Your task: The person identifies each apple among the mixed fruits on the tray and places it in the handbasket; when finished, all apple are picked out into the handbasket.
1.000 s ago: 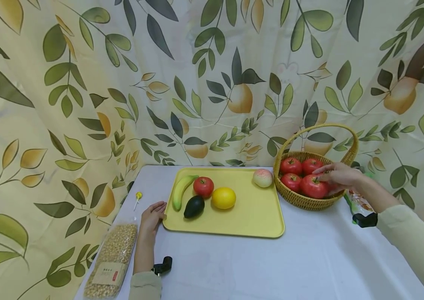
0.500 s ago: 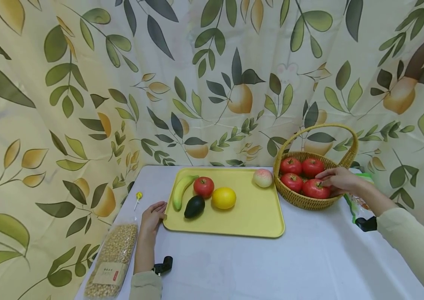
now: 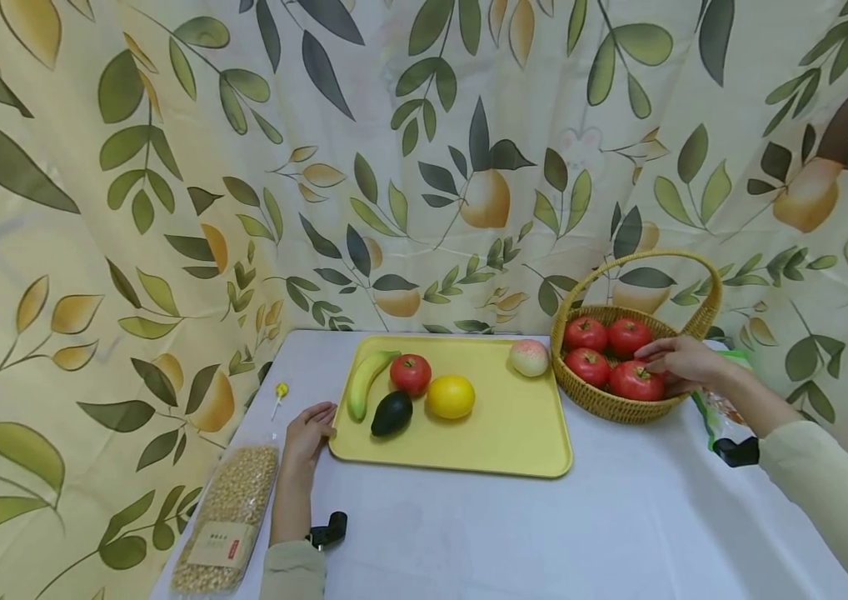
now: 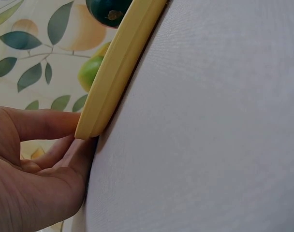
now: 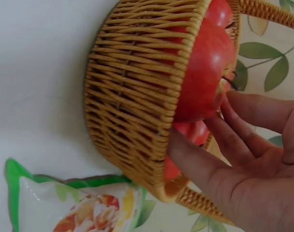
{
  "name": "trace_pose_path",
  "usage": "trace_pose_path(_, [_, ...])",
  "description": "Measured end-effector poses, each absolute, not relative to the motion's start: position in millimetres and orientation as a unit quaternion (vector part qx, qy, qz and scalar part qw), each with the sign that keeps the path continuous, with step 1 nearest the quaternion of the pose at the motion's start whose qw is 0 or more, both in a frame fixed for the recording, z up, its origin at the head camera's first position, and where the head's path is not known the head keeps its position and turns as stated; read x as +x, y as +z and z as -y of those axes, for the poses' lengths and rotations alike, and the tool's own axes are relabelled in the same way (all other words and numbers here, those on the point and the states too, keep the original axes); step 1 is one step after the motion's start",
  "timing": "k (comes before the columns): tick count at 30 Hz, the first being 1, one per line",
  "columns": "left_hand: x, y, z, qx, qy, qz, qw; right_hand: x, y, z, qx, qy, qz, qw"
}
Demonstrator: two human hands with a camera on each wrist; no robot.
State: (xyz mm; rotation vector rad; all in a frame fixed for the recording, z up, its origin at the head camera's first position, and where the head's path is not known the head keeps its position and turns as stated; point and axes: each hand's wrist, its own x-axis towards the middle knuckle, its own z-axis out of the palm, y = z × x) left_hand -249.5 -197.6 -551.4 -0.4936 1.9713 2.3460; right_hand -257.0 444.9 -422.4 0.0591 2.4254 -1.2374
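In the head view my left hand [image 3: 306, 435] is at the left end of a yellow tray [image 3: 499, 442]. The left wrist view shows its fingers and thumb pinching the tray's corner [image 4: 91, 126]. My right hand [image 3: 686, 363] reaches into a wicker basket [image 3: 611, 407] at the right. Its thumb and fingers lie round the side and top of a red apple [image 5: 205, 72], the front right one of several. On the tray are a banana [image 3: 366, 385], a red apple [image 3: 411, 375], a dark avocado [image 3: 392, 413], a yellow lemon [image 3: 450, 397] and a pale pink peach [image 3: 529, 357].
A clear bag of beans or grains [image 3: 232, 500] lies at the left of the white table [image 3: 469, 542], with a yellow lollipop [image 3: 281, 390] behind it. A green and white packet [image 5: 84, 203] sits right of the basket. A leaf-patterned curtain [image 3: 424, 167] rises behind.
The apple under my right hand has settled slightly lower and to the right in the basket, and the hand has shifted with it. My left hand stays at the tray.
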Motion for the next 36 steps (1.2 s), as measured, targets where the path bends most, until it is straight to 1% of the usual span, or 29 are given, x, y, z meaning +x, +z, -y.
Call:
trace_pose_path(3, [-249, -553, 198, -0.158, 0.754, -0.637, 0.021, -253, -418, -441, 0.021, -0.432, -0.880, 0.197])
trace_pose_path(10, [-249, -556, 203, -0.156, 0.755, -0.637, 0.020, -250, -400, -423, 0.013, -0.380, -0.914, 0.143])
trace_pose_path(17, [-252, -555, 203, -0.151, 0.758, -0.635, 0.016, -251, -389, -399, 0.031, -0.397, -0.910, 0.116])
trace_pose_path(23, [-254, -555, 199, -0.138, 0.767, -0.626, 0.019, -248, -382, -378, 0.047, -0.376, -0.923, 0.064])
trace_pose_path(32, [-254, -556, 200, -0.152, 0.761, -0.631, 0.013, -248, -379, -340, 0.012, -0.445, -0.893, 0.073])
trace_pose_path(36, [-255, -556, 200, -0.152, 0.764, -0.627, 0.012, -253, -379, -326, -0.010, -0.460, -0.884, 0.087])
